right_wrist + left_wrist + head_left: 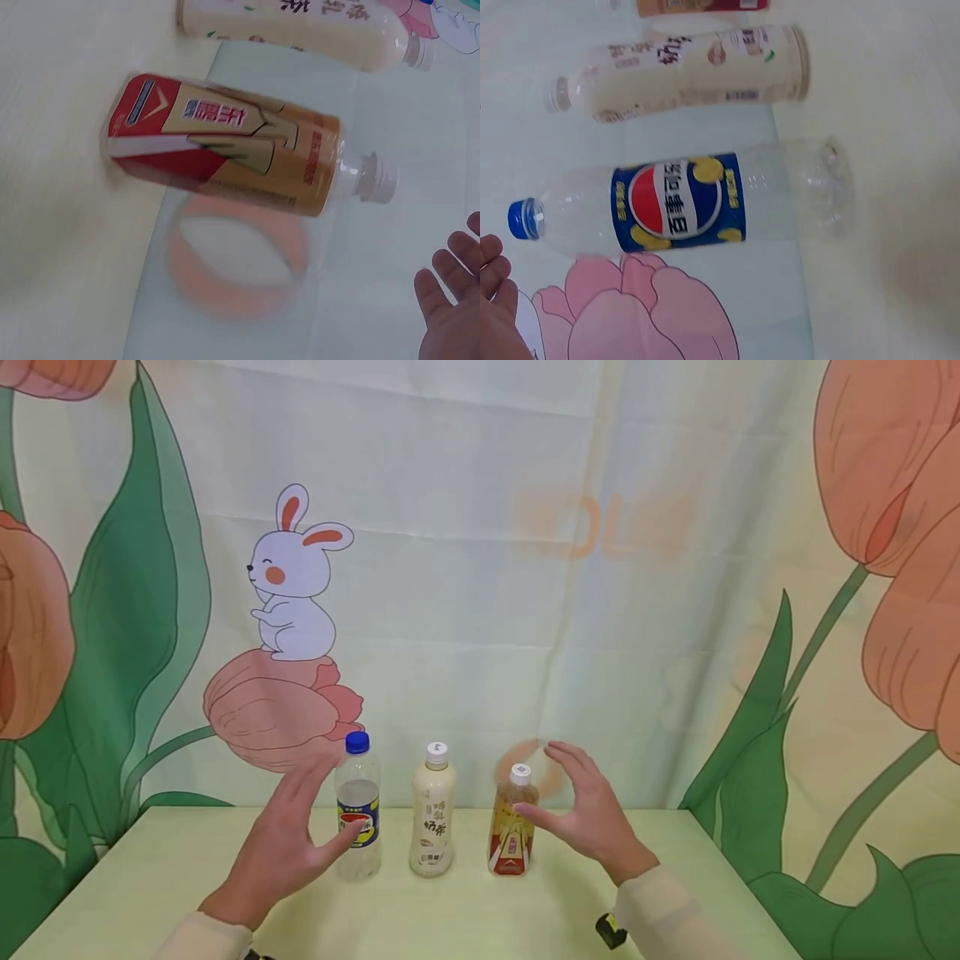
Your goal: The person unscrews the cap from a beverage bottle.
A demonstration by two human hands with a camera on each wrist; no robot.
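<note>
Three bottles stand upright in a row on the table. At the left is a clear Pepsi bottle (358,860) with a blue cap and a blue label (679,201). A cream-coloured milk tea bottle (432,810) with a white cap is in the middle. At the right stands a shorter drink bottle (512,835) with a red and gold label (225,142) and a white cap. My left hand (281,839) is raised beside the Pepsi bottle, thumb spread from the fingers and overlapping its label in the head view. My right hand (596,818), also spread and holding nothing, is beside the red and gold bottle.
A pale green table (225,835) carries the bottles. Right behind it hangs a cloth backdrop (465,610) printed with tulips and a white rabbit (292,585). A small black and yellow object (611,931) shows by the right sleeve (667,914).
</note>
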